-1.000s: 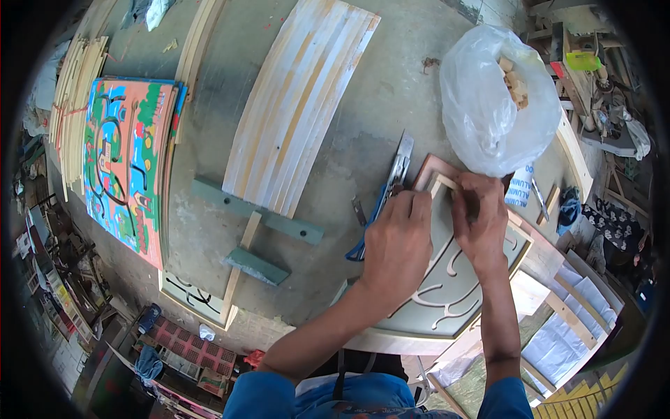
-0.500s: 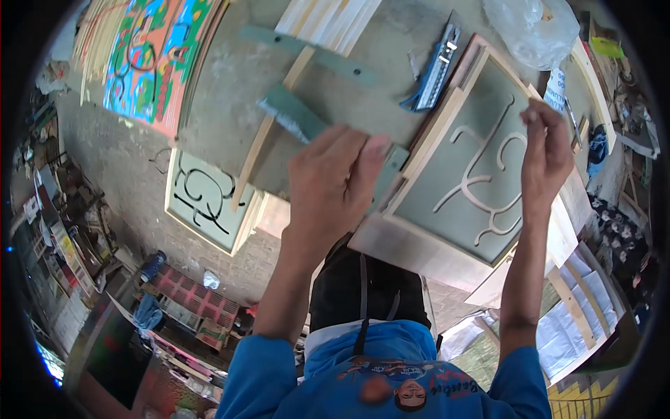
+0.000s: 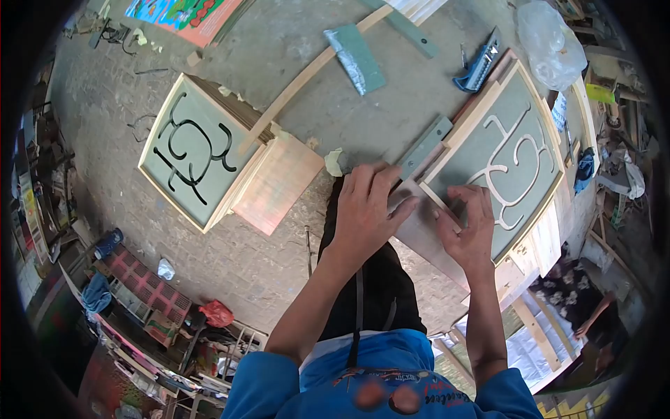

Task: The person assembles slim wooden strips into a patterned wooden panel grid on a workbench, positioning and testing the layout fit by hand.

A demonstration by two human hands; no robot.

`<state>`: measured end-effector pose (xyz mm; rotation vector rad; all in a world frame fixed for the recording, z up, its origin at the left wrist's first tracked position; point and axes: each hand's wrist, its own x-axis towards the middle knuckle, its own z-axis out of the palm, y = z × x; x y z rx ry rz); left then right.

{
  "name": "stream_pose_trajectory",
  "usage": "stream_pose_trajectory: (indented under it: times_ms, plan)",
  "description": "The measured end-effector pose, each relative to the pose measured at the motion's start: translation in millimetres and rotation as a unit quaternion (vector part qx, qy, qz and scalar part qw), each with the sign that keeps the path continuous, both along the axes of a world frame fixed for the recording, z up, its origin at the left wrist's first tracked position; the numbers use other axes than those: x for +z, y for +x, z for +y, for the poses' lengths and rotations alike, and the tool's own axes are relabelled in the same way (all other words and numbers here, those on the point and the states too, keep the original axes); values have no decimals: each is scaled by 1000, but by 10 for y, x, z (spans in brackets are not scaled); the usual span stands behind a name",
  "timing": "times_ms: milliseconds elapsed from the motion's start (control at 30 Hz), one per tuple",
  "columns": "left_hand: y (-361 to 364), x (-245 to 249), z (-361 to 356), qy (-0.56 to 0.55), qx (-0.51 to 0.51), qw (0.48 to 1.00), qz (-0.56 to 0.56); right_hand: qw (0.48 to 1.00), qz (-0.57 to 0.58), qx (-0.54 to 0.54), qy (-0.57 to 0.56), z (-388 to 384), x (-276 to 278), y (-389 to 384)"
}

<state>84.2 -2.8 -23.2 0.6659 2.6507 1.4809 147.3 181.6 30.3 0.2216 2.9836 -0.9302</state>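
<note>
A framed panel (image 3: 504, 164) with a pale grey-green face and raised white curved shapes lies at the right of the workbench. My right hand (image 3: 471, 227) is at the frame's near left edge, fingers bent over the wooden rim and thumb on its outer side. My left hand (image 3: 366, 209) hovers just left of that corner, its fingers spread and thumb pointing toward the rim, holding nothing. A green metal bar (image 3: 426, 148) lies along the frame's left side. Beyond it sits a blue utility knife (image 3: 480, 64).
Another framed panel (image 3: 199, 150), with black curved shapes, rests on a stack at left. A bent wooden strip (image 3: 307, 73) crosses the bench beside a green plate (image 3: 357, 59). A clear plastic bag (image 3: 551, 45) lies at far right. Another person's arm (image 3: 594, 318) shows at lower right.
My right hand has come from the frame's far right side to its near left edge. My left hand has lowered and its fingers have spread. The view has shifted, showing more at left.
</note>
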Motion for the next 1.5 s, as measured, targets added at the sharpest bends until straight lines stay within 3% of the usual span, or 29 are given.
stream_pose_trajectory:
  times_ms: [233,867,967,1033,1067,1300,1367,1500]
  plan:
    - [47,-88,62,19,36,999,-12,993,73,15,89,-99,-176,58]
    - [55,-144,94,23,59,998,17,990,56,9,126,-160,-148,76]
    - [51,-123,63,18,48,999,13,997,24,-51,48,-193,-107,81]
    - [51,-135,63,12,49,999,16,990,73,-59,-104,-225,-140,84]
    - [63,-137,64,4,48,999,17,990,54,-46,-123,-243,-121,73]
    - [444,43,-99,62,78,993,70,988,-6,-76,-132,-258,-100,23]
    - [626,62,-85,137,24,989,-41,987,-2,-63,-147,-232,-102,14]
    - [725,107,-49,95,12,989,-116,983,-3,-70,-170,-211,-116,-8]
